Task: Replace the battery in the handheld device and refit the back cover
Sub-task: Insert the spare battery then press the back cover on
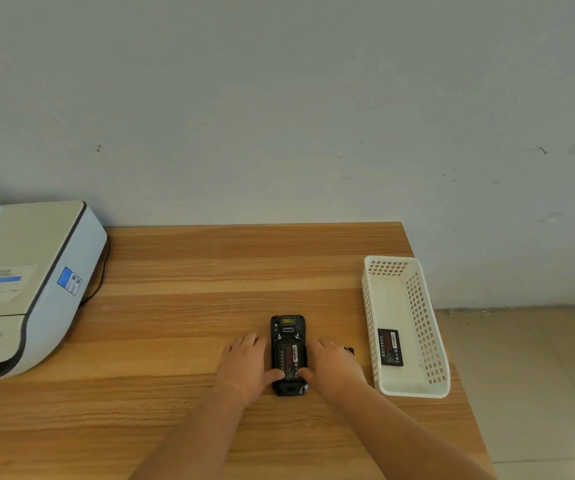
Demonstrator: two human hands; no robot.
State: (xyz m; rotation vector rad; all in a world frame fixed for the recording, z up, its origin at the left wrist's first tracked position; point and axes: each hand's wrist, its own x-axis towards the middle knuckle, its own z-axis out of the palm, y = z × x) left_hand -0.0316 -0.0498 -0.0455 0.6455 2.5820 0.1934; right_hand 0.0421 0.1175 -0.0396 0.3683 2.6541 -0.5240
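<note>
I see the black handheld device (pixel 288 355) lying back-up, long axis twelve-to-six. My left hand (pixel 247 365) and right hand (pixel 334 367) rest flat beside it, thumbs pressing the labelled battery (pixel 289 362). A spare battery (pixel 390 347) lies in the white perforated plastic basket (pixel 417 320) at three o'clock.

The handheld device (pixel 288 355) is black, its seated battery (pixel 289 359) black with a red patch and pale print. A second battery (pixel 390 347) (same black and red) lies in a white lattice-walled basket (pixel 417 306). The table (pixel 210 271) is warm brown woodgrain; the printer (pixel 29 282) is off-white with dark trim and blue labels.
</note>
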